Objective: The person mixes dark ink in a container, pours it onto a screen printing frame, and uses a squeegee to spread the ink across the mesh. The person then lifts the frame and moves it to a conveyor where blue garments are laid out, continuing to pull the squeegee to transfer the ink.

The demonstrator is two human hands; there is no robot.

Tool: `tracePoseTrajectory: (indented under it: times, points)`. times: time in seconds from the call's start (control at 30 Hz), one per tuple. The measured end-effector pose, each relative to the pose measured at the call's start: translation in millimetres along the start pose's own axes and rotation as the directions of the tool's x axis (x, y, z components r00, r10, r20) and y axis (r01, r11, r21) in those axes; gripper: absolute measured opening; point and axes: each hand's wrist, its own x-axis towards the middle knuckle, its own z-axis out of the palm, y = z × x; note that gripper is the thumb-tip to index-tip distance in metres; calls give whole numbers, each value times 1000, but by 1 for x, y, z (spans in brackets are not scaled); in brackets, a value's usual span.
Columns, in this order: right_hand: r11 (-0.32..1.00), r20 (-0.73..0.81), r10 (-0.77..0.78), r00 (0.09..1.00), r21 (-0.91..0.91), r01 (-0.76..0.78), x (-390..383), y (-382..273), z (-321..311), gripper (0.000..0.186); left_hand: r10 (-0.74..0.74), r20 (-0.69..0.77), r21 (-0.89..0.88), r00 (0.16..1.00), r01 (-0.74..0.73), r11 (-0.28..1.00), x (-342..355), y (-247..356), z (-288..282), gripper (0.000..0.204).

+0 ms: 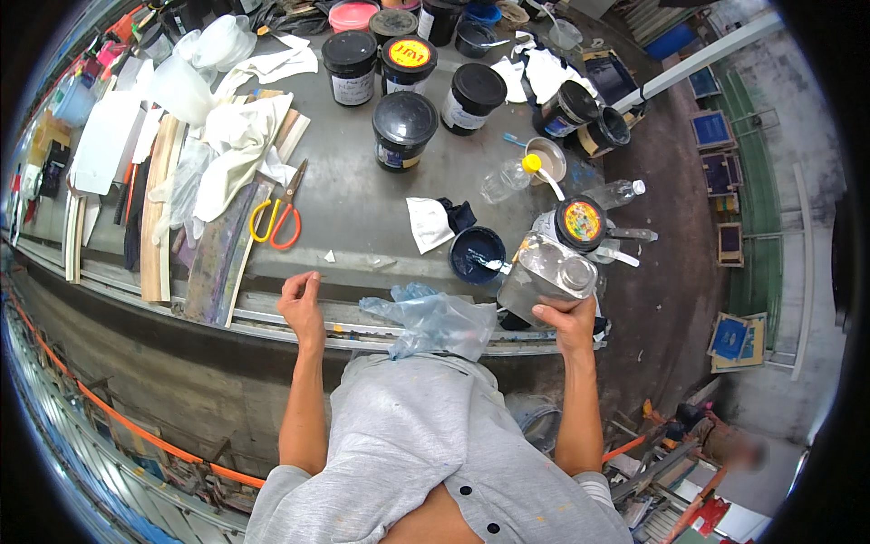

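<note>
My right hand (pixel 571 325) grips a clear, square-sided bottle (pixel 535 272) by its lower right corner, its round neck end turned toward me. Just left of it sits a small black tub (pixel 478 254) holding dark contents, with a pale-streaked utensil leaning in it. Behind the bottle stands a jar with a colourful round lid (pixel 580 222). My left hand (pixel 302 304) is at the table's near edge, fingers curled and thumb pressed against them; whether anything small is between them cannot be seen. Beyond it lie scissors (pixel 276 222) with yellow and red handles.
Several black lidded tubs (pixel 404 127) stand across the grey table (pixel 353 172). A crumpled clear plastic bag (pixel 435 322) hangs over the near edge. Wooden strips (pixel 163 208) and white rags (pixel 240 145) lie left. Near a metal bowl (pixel 548 159) lies a yellow-capped bottle (pixel 507 179). Another person (pixel 725 444) is at lower right.
</note>
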Motion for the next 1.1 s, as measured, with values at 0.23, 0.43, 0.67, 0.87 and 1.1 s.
tracePoseTrajectory:
  times: [0.23, 0.43, 0.67, 0.87, 1.1]
  points:
    - [957, -24, 41, 999, 290, -32, 1, 9, -7, 69, -90, 43, 12, 995, 90, 996, 6, 8, 2, 12]
    - [914, 123, -22, 992, 405, -30, 4, 35, -18, 57, -196, -9, -56, 981, 195, 979, 11, 23, -21, 15]
    - [963, 234, 3, 972, 262, -66, 46, 15, 141, 55, -30, -33, -83, 999, 27, 996, 63, 68, -28, 13]
    - [953, 331, -229, 915, 269, 141, 119, 87, 258, 76, 117, 102, -206, 988, -94, 974, 110, 121, 20, 12]
    - [929, 319, -370, 872, 98, 358, 127, 127, 266, 94, 239, 259, -14, 936, -244, 970, 128, 137, 72, 10]
